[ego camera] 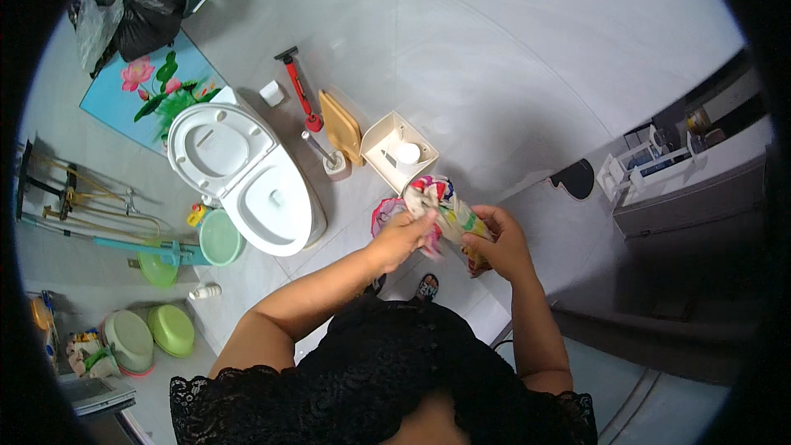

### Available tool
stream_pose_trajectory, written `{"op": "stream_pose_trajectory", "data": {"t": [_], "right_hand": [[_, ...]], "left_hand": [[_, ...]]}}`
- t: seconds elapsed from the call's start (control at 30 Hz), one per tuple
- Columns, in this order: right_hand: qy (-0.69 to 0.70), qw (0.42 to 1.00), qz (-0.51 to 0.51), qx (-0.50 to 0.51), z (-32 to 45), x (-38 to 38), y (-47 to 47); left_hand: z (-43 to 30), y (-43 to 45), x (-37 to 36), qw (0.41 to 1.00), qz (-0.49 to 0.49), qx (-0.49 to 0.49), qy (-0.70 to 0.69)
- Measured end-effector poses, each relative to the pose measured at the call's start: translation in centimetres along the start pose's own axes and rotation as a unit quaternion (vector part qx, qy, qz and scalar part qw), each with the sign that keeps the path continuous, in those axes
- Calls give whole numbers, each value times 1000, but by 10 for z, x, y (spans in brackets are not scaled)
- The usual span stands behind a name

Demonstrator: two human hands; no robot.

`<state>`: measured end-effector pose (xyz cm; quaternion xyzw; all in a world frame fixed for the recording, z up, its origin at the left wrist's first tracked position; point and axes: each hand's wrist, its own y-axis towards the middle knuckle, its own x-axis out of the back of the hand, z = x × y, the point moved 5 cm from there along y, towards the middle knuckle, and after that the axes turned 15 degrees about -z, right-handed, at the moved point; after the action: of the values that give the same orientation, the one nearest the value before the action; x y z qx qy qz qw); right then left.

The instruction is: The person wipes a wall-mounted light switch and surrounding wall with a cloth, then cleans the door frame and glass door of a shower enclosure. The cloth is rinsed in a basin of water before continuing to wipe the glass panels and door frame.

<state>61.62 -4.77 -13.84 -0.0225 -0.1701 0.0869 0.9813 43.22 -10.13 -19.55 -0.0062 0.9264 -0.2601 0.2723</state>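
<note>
A bunched, multicoloured patterned cloth (454,213) is held between both hands in front of my body. My left hand (405,238) grips its left part, thumb on top. Around its right end, my right hand (499,244) has its fingers and thumb closed. Below the cloth's left side is a pink-rimmed item (386,213), partly hidden by the cloth and hand. Just beyond the cloth, an open cream wall-mounted box (377,148) contains a white roll (408,154).
A white toilet (275,207) with raised lid stands to the left, beside a green basin (220,238). A toilet brush in its holder (335,165) and a tan board (341,127) are near the box. Further left are more basins (172,330). A vanity counter (692,191) is at right.
</note>
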Motion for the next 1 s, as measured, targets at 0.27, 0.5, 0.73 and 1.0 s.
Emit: {"op": "stream_pose_trajectory", "data": {"t": [0.27, 0.5, 0.73, 1.0], "right_hand": [[100, 988, -80, -90, -29, -6, 15], [-101, 984, 4, 149, 41, -14, -3], [-210, 740, -414, 487, 116, 97, -8], [-95, 739, -431, 508, 129, 117, 93]], "left_hand": [[37, 20, 69, 987, -102, 126, 6], [16, 22, -15, 984, -24, -44, -171], [-70, 39, -86, 946, 65, -153, -280], [-98, 84, -138, 603, -247, -726, 221]]}}
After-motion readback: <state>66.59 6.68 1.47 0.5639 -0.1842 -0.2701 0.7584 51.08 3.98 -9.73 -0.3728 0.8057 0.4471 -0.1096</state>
